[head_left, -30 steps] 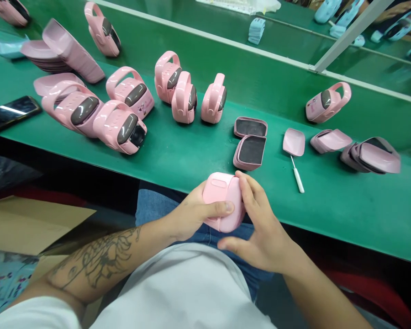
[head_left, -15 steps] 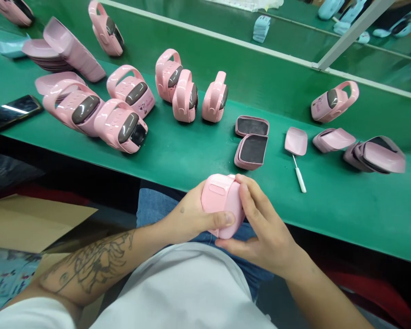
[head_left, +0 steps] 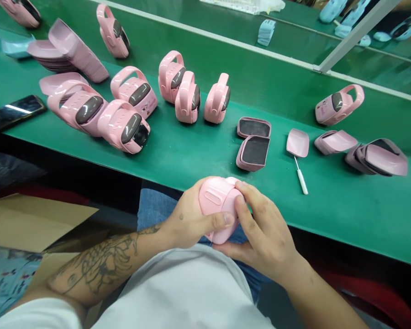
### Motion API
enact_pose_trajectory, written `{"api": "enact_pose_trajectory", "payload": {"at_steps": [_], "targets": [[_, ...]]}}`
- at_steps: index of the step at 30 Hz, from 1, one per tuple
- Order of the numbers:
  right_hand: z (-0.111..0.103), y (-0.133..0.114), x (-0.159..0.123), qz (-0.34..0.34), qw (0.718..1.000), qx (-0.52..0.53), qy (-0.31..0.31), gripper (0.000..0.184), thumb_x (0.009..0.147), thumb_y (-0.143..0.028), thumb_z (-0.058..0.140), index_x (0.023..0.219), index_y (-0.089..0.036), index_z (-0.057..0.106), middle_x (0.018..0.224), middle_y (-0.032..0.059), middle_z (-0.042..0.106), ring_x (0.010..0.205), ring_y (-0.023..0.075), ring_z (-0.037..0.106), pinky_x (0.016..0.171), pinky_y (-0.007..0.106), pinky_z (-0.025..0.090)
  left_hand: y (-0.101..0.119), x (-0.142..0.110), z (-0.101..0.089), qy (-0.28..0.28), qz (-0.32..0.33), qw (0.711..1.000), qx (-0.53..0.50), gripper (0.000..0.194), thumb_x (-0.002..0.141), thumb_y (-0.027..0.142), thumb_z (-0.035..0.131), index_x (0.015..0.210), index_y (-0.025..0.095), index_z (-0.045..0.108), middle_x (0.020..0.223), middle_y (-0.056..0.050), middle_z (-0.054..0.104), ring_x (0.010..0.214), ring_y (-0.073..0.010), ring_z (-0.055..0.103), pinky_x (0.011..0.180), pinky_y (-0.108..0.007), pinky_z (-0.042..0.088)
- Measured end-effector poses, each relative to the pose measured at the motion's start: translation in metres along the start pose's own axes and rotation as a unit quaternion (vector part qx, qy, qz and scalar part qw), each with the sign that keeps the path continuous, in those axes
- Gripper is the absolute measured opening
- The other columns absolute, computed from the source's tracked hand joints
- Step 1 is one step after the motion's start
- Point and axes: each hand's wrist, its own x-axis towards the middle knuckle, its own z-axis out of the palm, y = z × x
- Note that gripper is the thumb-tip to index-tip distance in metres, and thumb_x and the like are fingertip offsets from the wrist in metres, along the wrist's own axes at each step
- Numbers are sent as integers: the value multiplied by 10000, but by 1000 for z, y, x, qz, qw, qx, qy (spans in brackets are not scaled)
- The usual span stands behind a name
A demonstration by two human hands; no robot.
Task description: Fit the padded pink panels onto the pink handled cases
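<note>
Both hands hold one pink plastic toy body (head_left: 216, 201) over my lap, at the near edge of the green table (head_left: 345, 205). My left hand (head_left: 188, 219) cups it from the left with the thumb pressed across its front. My right hand (head_left: 263, 233) grips its right side, fingers curled round it. The toy's lower part is hidden by my fingers.
Several finished pink toys with handles and dark lenses (head_left: 130, 128) stand at the left and middle. Two stacks of dark-lined pink covers (head_left: 254, 150) lie just beyond my hands. A small white tool (head_left: 300, 179) and more pink covers (head_left: 376, 157) lie right. A phone (head_left: 12, 112) rests far left.
The toy has been turned slightly in my hands and my right fingers have slid further over its side. The view has shifted a little.
</note>
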Motion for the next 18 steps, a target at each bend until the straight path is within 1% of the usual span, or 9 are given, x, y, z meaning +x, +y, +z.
{"api": "enact_pose_trajectory", "payload": {"at_steps": [2,4,7,9,11,13,18], "targets": [[-1,-4,1,-11,999,-43,1,1177,929,-605,774,1761,-41,162,1516,342,626,1429,449,623,1026,579,594,-3,-2,-1,11,19,999,23,706,796,513,924,1335,143,658,1328,-151,767,1218,-341,714,1016,-427,582],[-1,-7,1,-17,997,-70,1,1185,928,-625,752,1755,-17,159,1499,346,647,1424,452,635,1008,559,582,-5,-3,-2,12,35,999,35,702,805,511,917,1346,147,657,1348,-146,761,1230,-339,712,1036,-428,574],[-2,-10,0,-14,996,-87,11,1151,941,-637,730,1757,-40,180,1513,316,663,1438,435,639,1021,535,575,-6,-3,-3,1,45,998,32,713,803,495,919,1363,145,651,1352,-144,761,1226,-338,715,1049,-435,572],[-1,-10,-1,-10,996,-86,11,1137,955,-655,722,1757,-49,191,1522,304,665,1451,426,637,1042,526,576,-6,-3,-3,-7,32,999,18,726,791,479,932,1366,140,647,1347,-149,764,1221,-340,718,1047,-442,575],[0,-9,-1,-6,998,-69,2,1146,957,-681,718,1756,-48,195,1538,308,652,1465,427,627,1063,533,577,-5,-1,-2,-10,7,1000,-3,720,787,480,936,1349,130,651,1327,-160,769,1206,-342,723,1020,-443,585],[1,-6,-1,9,999,-35,-9,1146,953,-674,732,1755,-52,201,1569,315,621,1483,434,608,1084,558,578,-4,2,-1,-6,-12,1000,-23,695,791,491,931,1314,119,664,1292,-165,777,1187,-340,726,986,-432,592],[3,-4,-1,66,996,50,-11,1094,950,-554,794,1764,-114,209,1653,311,527,1533,444,555,1129,625,571,-1,10,5,20,-39,997,-62,664,768,451,945,1281,117,687,1245,-152,776,1149,-321,718,962,-415,576]]}}
